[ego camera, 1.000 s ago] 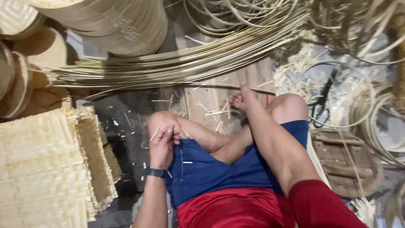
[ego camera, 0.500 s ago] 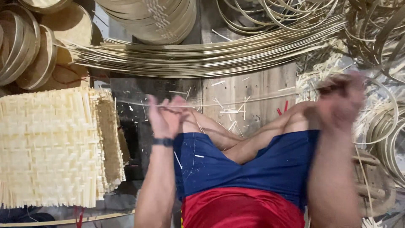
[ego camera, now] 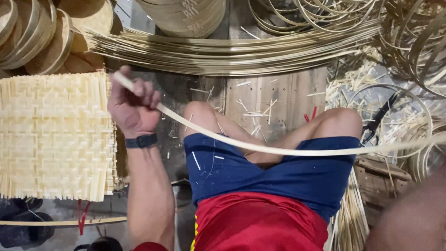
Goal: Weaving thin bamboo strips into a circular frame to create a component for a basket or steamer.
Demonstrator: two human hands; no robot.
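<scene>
The left hand is fisted around one end of a long bamboo strip, which runs toward four o'clock across both knees. The right hand, probably beyond the frame's edge, is unseen.

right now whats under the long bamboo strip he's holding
The bamboo strip crosses above blue shorts and bent knees. The left hand covers its end; its far end leaves the frame.

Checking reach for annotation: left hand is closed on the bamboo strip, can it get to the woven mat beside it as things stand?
Probably yes. The left hand sits right at the edge of the woven mat, with nothing between them. But its fingers are closed around the bamboo strip, so it would need to release or shift that first.
</scene>
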